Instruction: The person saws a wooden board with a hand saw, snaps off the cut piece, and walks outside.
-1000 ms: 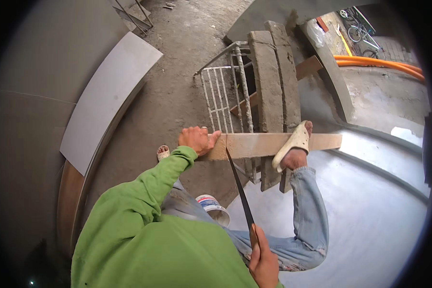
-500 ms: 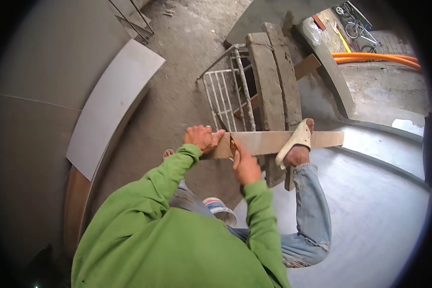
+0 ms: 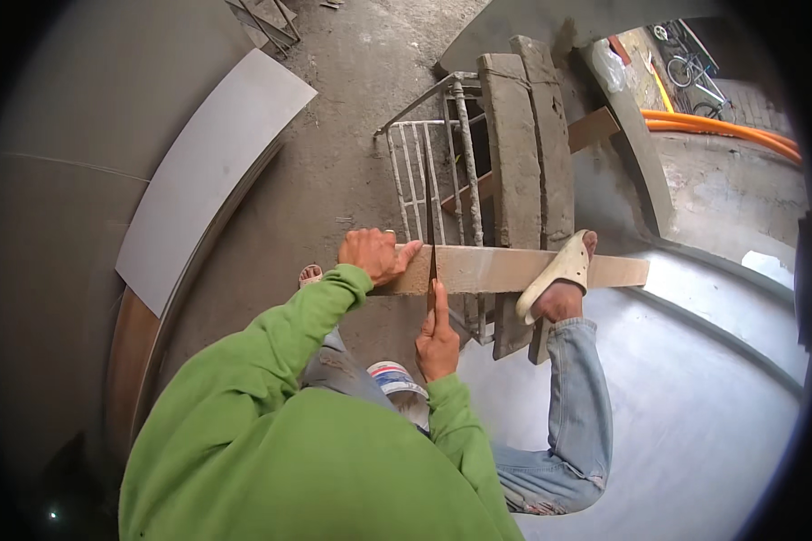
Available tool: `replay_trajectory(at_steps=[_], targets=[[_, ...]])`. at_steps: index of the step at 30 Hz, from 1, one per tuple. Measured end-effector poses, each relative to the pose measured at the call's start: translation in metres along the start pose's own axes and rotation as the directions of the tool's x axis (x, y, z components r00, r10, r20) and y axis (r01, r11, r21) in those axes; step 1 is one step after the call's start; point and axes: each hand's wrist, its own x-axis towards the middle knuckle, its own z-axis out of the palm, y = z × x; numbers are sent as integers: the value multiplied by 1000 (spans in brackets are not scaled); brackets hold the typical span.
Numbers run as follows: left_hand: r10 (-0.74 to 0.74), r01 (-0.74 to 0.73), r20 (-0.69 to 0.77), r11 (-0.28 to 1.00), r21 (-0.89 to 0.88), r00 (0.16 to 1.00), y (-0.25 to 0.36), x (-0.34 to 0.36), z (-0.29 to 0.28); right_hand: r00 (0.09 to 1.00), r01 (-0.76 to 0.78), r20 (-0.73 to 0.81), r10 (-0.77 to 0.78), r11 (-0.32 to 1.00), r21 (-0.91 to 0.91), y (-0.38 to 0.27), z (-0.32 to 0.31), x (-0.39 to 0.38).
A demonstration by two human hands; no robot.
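A long wooden board (image 3: 487, 270) lies across two rough, cement-crusted planks. My left hand (image 3: 375, 255) is closed over the board's left end, with the thumb stretched toward the saw. A thin dark handsaw (image 3: 432, 255) stands edge-on across the board, just right of that thumb. My right hand (image 3: 437, 343) is closed around the saw's handle on the near side, index finger pointing along the blade; most of the handle is hidden. My foot in a cream clog (image 3: 555, 278) rests on the right part of the board.
The planks (image 3: 517, 162) sit on a white metal frame (image 3: 424, 171). A bucket (image 3: 399, 383) stands below, between my legs. At left a pale panel (image 3: 212, 171) leans by the wall. Orange hoses (image 3: 722, 129) and a bicycle (image 3: 690, 77) are at the far right.
My right hand has pulled back toward me with the saw and shifted slightly left. The blade now appears straighter across the board. My left hand and foot keep their places on the board.
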Motion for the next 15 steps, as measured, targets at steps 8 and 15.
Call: replay_trajectory(at_steps=[8, 15], targets=[[-25, 25, -19, 1000, -15, 1000, 4, -2, 0, 872, -163, 412, 265, 950, -267, -58, -59, 71], [-39, 39, -5, 999, -10, 999, -8, -4, 1, 826, -408, 362, 432, 901, -146, -169, -201, -82]])
